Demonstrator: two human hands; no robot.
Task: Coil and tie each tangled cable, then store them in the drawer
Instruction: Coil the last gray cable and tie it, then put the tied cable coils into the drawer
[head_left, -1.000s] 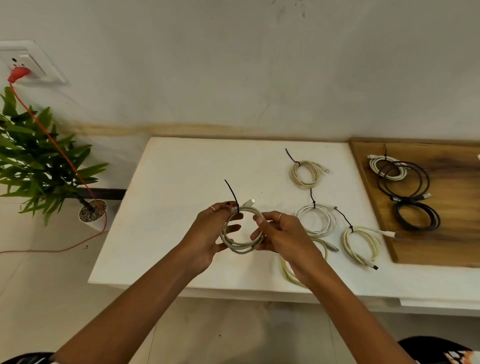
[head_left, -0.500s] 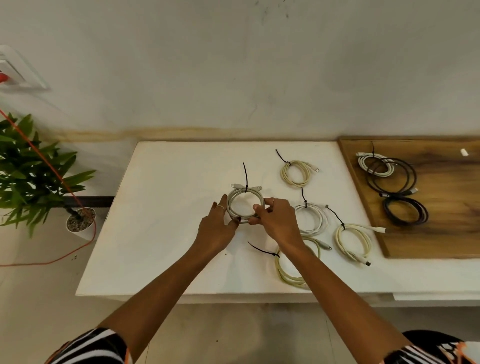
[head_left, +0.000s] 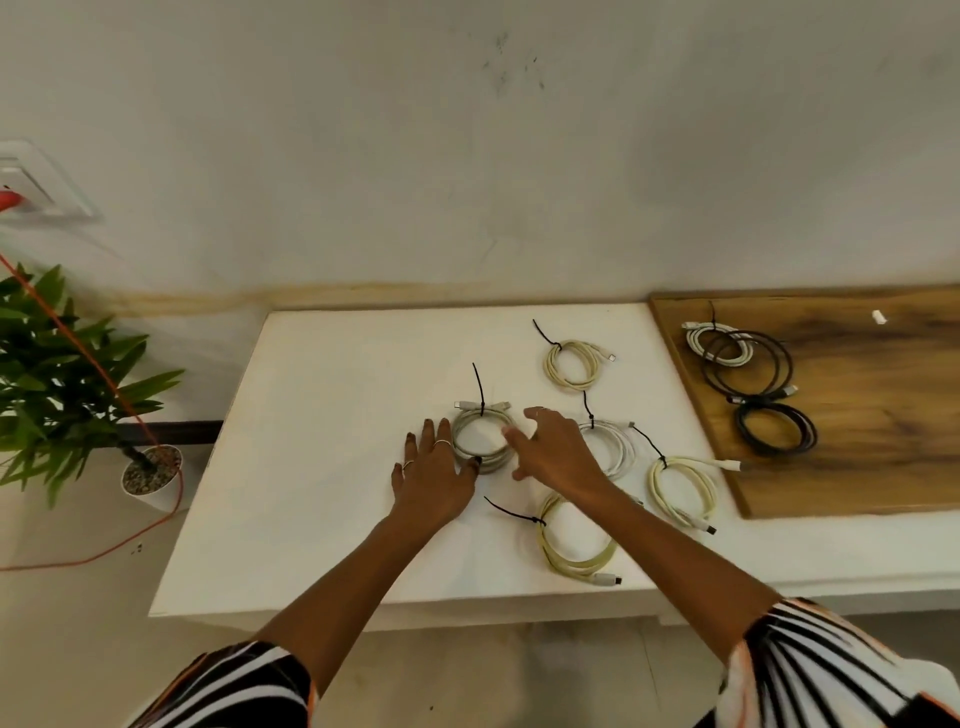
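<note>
A grey coiled cable (head_left: 483, 421) with a black tie sticking up lies flat on the white table (head_left: 322, 467). My left hand (head_left: 434, 475) rests spread just left of it, thumb touching the coil's near edge. My right hand (head_left: 558, 452) hovers open just right of the coil, fingers apart, holding nothing. Several other tied coils lie around: a cream one (head_left: 571, 364) further back, a white one (head_left: 615, 447) partly under my right hand, a cream one (head_left: 685, 491) to the right, and a yellowish one (head_left: 574, 551) near the front edge. No drawer is in view.
A wooden board (head_left: 883, 426) at the right carries a white coil (head_left: 714, 345) and two black cable coils (head_left: 776, 428). A potted plant (head_left: 62, 374) stands on the floor at left, with an orange cord (head_left: 104, 374) running from a wall socket.
The grey coil went from held up in both hands to lying on the table. Both hands have let go and opened, and my view has shifted slightly left and closer.
</note>
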